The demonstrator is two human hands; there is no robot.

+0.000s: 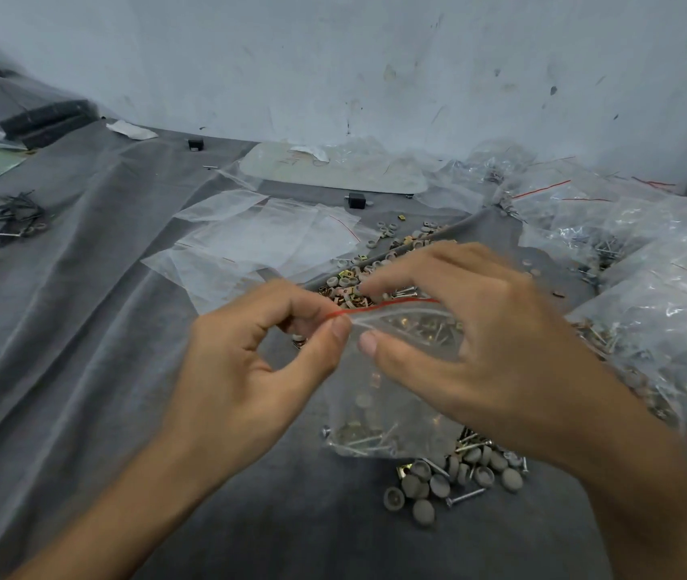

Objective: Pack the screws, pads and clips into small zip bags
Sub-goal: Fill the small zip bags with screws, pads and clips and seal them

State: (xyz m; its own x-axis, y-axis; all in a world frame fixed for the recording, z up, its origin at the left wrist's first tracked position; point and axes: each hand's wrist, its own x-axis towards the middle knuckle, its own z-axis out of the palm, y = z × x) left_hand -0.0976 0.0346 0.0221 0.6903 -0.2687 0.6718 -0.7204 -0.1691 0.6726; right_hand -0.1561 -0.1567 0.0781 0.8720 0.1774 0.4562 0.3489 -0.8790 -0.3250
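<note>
Zip bag (375,412) of screws (369,439) and pads (363,400), mouth pinched by both hands: left hand (249,362), right hand (475,349).

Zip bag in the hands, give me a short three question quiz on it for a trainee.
1. True or false: the zip bag held by the left hand and right hand already contains parts.
2. The empty bags lie: A) on the cloth beyond the left hand; B) in a box; C) under the held bag.
3. Fill in: the held bag's zip strip is ___.
Key: 1 true; 2 A; 3 red.
</note>
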